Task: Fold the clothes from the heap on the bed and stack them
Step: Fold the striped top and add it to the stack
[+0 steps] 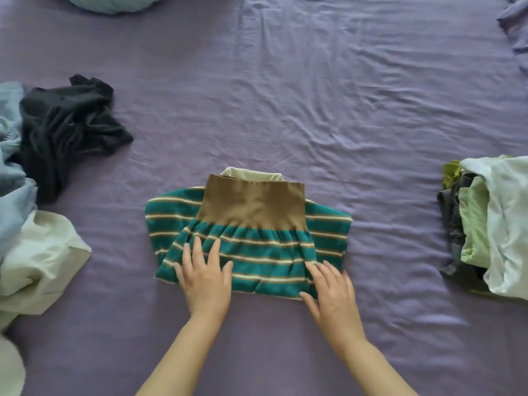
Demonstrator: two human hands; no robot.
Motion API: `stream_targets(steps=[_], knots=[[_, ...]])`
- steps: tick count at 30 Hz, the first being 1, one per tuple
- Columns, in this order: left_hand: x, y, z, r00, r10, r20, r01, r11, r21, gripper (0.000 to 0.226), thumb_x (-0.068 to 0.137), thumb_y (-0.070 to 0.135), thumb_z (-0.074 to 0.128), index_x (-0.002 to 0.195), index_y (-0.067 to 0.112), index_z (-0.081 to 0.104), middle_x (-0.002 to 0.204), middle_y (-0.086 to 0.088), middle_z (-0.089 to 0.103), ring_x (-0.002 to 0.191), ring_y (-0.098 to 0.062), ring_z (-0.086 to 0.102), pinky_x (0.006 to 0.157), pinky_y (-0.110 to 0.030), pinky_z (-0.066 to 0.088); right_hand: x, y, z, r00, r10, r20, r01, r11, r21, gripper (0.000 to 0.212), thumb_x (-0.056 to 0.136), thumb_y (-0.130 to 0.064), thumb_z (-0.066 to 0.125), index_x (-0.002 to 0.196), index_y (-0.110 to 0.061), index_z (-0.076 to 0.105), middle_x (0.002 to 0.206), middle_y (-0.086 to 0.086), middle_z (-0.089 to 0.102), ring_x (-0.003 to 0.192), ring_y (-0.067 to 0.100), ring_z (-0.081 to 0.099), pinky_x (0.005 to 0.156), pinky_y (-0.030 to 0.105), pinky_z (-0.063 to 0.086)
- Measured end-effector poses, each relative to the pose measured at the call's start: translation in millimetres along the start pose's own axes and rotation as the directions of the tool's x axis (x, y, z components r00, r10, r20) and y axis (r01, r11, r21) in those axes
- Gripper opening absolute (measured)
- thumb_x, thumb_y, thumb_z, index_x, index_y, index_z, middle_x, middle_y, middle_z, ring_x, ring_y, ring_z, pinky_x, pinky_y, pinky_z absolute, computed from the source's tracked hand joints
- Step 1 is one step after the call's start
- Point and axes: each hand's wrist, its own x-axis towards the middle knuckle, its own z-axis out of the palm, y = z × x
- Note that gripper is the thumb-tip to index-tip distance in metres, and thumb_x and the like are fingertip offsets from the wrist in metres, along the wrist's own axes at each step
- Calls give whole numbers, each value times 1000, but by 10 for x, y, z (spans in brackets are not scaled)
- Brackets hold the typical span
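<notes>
Bed sheet (314, 95): purple, wrinkled, fills nearly the whole frame; the upper centre and the upper right carry no clothing and give the widest open room.
Bed edges: not visible at left, right or bottom; a bunched fold of purple cloth (514, 27) sits at the upper right corner.
Pillow (114, 2): pale blue, cut off by the top edge at upper left.
Heap (31, 195): unfolded clothes along the left edge, made up of a dark garment (68, 130), pale blue fabric and a white piece (43, 267); well apart from the hands.
Stack (491, 227): folded clothes at the right edge, mid-height, with a light blue piece on top and green and grey layers showing at its left side; well apart from the hands.
Free lanes: bare sheet lies between the striped garment and the heap, and between it and the stack.
Striped garment (248, 247): teal with white and tan stripes, a tan band at its upper part, a cream collar showing behind the band; lies folded at lower centre of the frame.
Left hand (205, 278): fingers straight and spread, palm down, pressing on the lower left part of the striped garment.
Right hand (331, 292): fingers straight, palm down, resting on the lower right corner of the striped garment, partly over its edge onto the sheet.
Forearms: enter from the bottom edge, bare.
</notes>
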Motion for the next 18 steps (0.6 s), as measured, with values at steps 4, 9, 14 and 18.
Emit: stream_targets(steps=[4,9,14,18], knots=[[-166,-359,-3,991,-120,-54,113,986,-124,54,89,26,65,139,13,48,153,-20,28,142,-38,21,112,-54,19,-157,-183,93,990,85,-116,-79,995,56,52,67,-12,84,115,-9,67,119,20,61,116,40,55,95,59,43],[-7,-559,-169,759,-640,116,489,444,-751,63,90,24,65,144,9,36,145,-15,36,131,-32,41,109,-42,35,-7,-730,150,964,-220,-151,230,972,53,42,75,-15,77,115,-10,67,126,15,60,123,34,53,101,54,41],[223,-674,-277,679,-564,471,523,-79,-849,36,88,11,68,121,3,57,112,-9,60,99,-22,60,80,-29,54,179,-1210,302,949,-221,227,215,975,54,59,94,-38,53,147,-24,31,156,5,24,145,30,16,115,50,14],[312,-872,-475,719,-600,351,423,-23,-906,19,90,4,63,108,3,62,93,-7,62,82,-17,56,66,-19,48,119,-999,392,927,-126,352,172,980,-101,57,99,-50,24,151,-32,6,160,-1,-5,145,28,-13,115,47,-10]])
